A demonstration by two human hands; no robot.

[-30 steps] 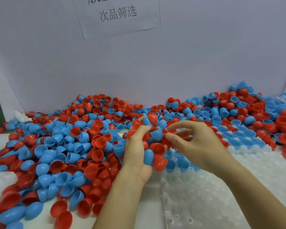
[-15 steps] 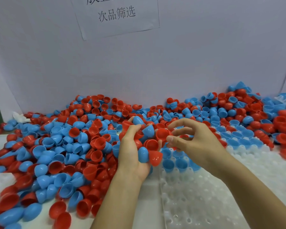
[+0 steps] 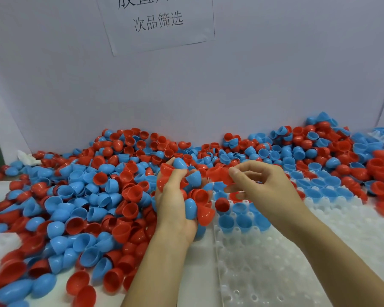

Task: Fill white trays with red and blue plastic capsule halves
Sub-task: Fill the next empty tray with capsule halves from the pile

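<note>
A: On the desk (image 3: 200, 258), what are we seeing?

B: We are seeing the left hand (image 3: 175, 204) clutching a bunch of red and blue capsule halves (image 3: 200, 209). The right hand (image 3: 264, 191) is pinching one red half (image 3: 218, 175) over the white tray (image 3: 275, 262), beside the loose pile (image 3: 87, 196).

A left hand (image 3: 175, 202) at centre grips a bunch of red and blue capsule halves (image 3: 192, 196). Just to its three o'clock a right hand (image 3: 266, 191) pinches one red half (image 3: 218, 175) between thumb and fingers. Below it, toward five o'clock, lies a white tray (image 3: 275, 269) with a few blue halves (image 3: 242, 220) seated in its far rows. A loose pile of halves (image 3: 87, 196) spreads from nine o'clock round to two. At twelve o'clock a paper sign (image 3: 157, 21) hangs on the grey wall (image 3: 275, 74).
</note>
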